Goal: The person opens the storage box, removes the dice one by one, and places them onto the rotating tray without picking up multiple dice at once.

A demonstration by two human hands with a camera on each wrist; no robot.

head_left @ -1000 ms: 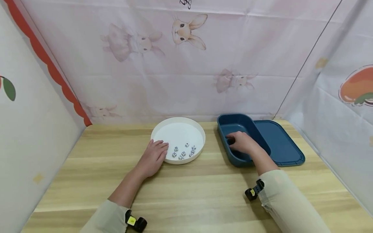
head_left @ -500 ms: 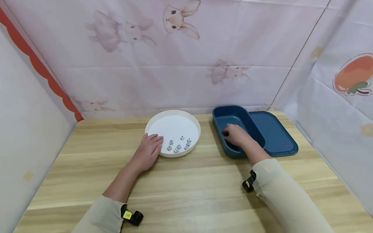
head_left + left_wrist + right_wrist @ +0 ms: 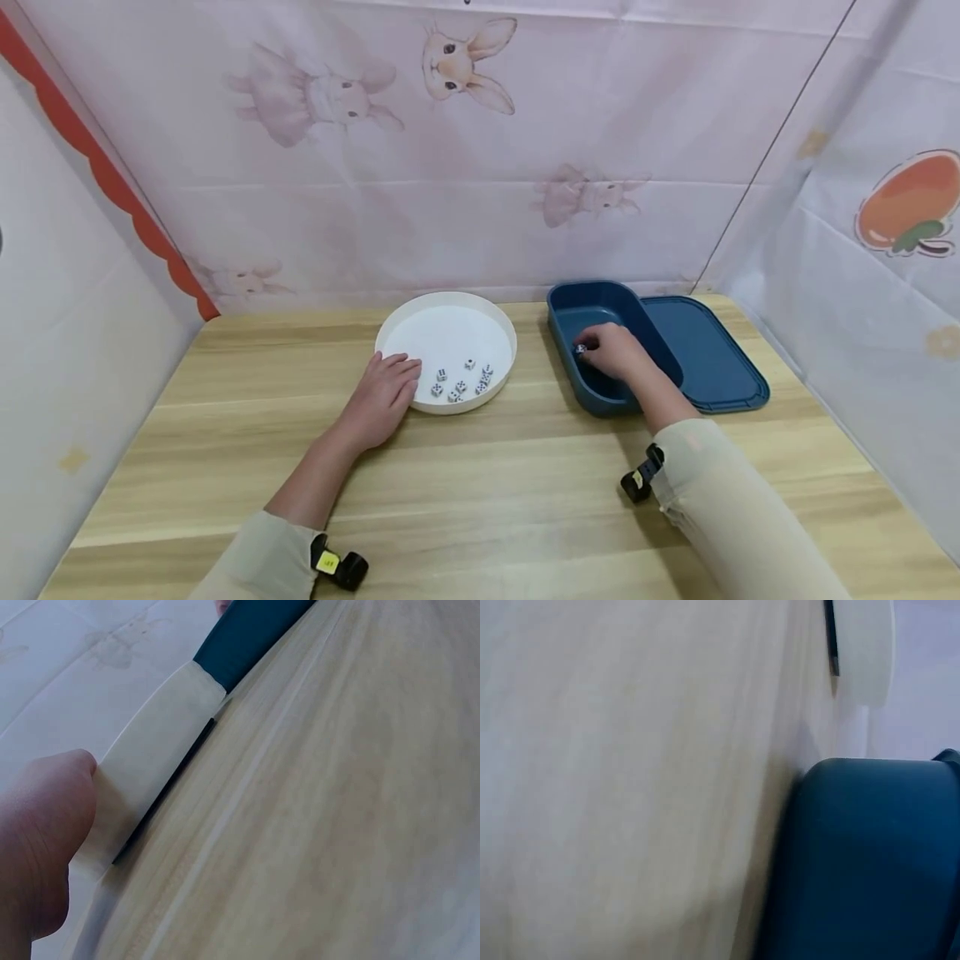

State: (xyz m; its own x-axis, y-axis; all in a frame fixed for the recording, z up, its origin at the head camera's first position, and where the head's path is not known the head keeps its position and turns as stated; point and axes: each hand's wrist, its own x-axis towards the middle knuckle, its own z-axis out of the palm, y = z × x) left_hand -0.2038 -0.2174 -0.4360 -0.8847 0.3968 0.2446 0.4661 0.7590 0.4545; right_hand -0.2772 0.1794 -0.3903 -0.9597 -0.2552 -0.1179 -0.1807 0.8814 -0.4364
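Observation:
A round white tray (image 3: pixel 442 329) holds several white dice (image 3: pixel 461 387) with dark pips, gathered toward its near right side. On the tray's left rim rests my left hand (image 3: pixel 378 400), its fingers extended over the edge. The left wrist view shows that hand (image 3: pixel 45 825) against the tray's outer wall (image 3: pixel 150 742). My right hand (image 3: pixel 615 352) reaches into a deep blue box (image 3: pixel 592 400) and pinches a die (image 3: pixel 581 349) between thumb and fingers. The box floor under the hand is hidden. In the right wrist view only the box's outer wall (image 3: pixel 870 847) shows, not the hand.
A flat blue lid (image 3: pixel 701 354) lies against the right side of the box. The wooden table (image 3: pixel 480 492) ends at a printed cloth wall (image 3: pixel 420 225) behind the tray and box. More cloth walls stand to the left and right.
A die has come into sight at my right fingertips, where none showed before. The left hand stays on the tray rim. The head view has shifted slightly.

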